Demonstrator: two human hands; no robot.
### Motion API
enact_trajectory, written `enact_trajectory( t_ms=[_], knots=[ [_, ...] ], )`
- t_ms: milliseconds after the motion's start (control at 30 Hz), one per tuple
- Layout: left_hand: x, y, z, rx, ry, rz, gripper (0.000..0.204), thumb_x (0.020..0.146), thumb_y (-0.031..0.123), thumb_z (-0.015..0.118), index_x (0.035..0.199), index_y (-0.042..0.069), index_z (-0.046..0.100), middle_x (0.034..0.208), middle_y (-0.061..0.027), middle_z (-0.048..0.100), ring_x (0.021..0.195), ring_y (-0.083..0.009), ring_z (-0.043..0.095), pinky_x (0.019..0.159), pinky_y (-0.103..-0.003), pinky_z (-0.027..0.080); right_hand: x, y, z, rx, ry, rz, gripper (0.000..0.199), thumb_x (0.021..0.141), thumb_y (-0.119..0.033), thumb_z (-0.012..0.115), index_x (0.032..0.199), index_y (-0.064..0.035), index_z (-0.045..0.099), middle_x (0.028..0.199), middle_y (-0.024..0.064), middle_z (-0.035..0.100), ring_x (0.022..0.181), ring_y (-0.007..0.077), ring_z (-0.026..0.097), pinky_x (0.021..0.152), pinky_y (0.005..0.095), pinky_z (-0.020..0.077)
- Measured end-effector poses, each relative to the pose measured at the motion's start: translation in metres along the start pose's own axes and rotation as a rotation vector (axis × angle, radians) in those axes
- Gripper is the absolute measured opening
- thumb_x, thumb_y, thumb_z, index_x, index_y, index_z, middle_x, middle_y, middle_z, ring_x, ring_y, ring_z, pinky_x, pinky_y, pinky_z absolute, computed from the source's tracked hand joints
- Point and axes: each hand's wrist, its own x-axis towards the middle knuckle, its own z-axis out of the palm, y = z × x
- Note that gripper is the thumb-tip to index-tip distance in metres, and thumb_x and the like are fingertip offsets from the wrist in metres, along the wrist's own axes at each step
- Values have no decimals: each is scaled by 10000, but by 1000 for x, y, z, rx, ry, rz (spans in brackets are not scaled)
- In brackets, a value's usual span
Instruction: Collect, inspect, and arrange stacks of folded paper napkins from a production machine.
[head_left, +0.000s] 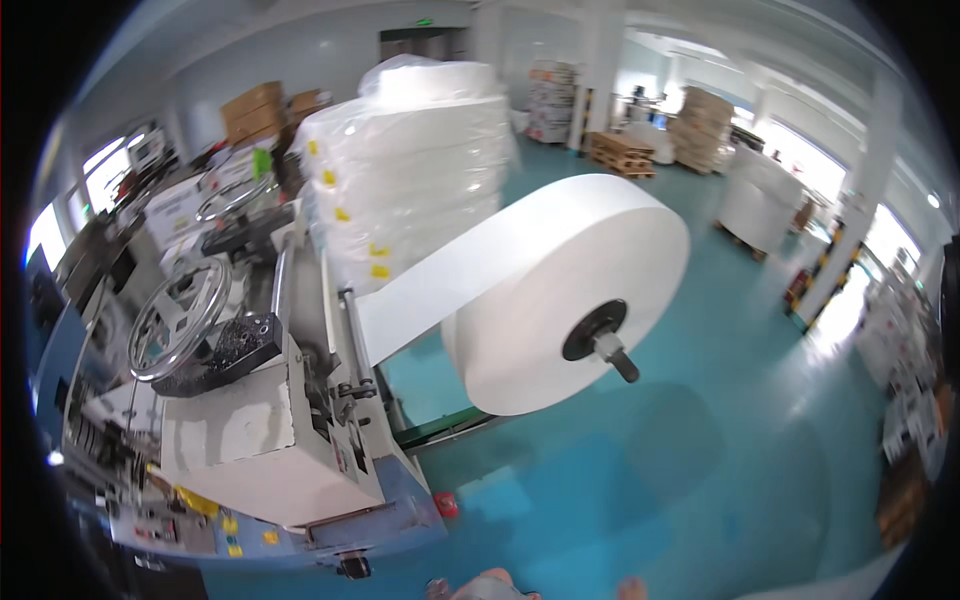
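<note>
At the lower edge, a small part of what looks like my left hand (497,577) shows beside something pale and greyish. Whether the fingers hold it cannot be made out. Farther right, a blurred skin-coloured tip, likely of my right hand (632,588), just enters the picture; its fingers are hidden. Both are over the floor, apart from the machine. Ahead of them, a large white paper roll (540,330) sits on a dark shaft (622,362). Its white web (430,300) runs left to a roller at the machine (230,440).
Two metal handwheels (180,320) stand on the machine. Behind the roll rises a plastic-wrapped stack of white rolls (410,170). A red object (446,504) lies by the machine's base. Another wrapped pallet (757,195) and a column (850,220) stand to the right on the teal floor (640,500).
</note>
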Motion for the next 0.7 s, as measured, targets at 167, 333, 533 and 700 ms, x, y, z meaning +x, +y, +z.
enact_trajectory(
  t_ms=[167, 333, 533, 700],
  knots=[
    [-54, 52, 74, -114, 184, -221, 363, 864, 260, 538, 1131, 15, 564, 1086, -192, 585, 1029, -318, 531, 901, -371, 414, 200, -229, -123, 165, -85, -274, 434, 751, -201, 635, 1118, 5, 526, 952, 142, 631, 941, 274, 587, 820, 385, 457],
    [-53, 119, 116, -184, 295, -356, 358, 865, 253, 537, 1132, 15, 564, 1086, -189, 585, 1029, -314, 532, 901, -369, 414, 323, -358, -149, 300, 224, -386, 657, 698, -90, 672, 1270, 20, 370, 1157, 206, 484, 1001, 360, 518, 859, 405, 435],
    [-51, 192, 150, -241, 408, -488, 352, 866, 244, 536, 1133, 15, 563, 1087, -186, 585, 1029, -308, 532, 901, -367, 414, 457, -403, -135, -442, 566, -450, 705, 651, -191, 704, 1250, 3, 387, 1135, 213, 496, 1072, 371, 494, 874, 430, 436],
    [-63, 249, 183, -283, 479, -599, 347, 867, 238, 535, 1133, 16, 563, 1088, -184, 585, 1029, -304, 533, 902, -365, 414, 493, -434, -130, -211, 271, -395, 418, 611, -120, 673, 959, -7, 470, 901, 205, 584, 844, 397, 575, 717, 466, 474]
  ],
)
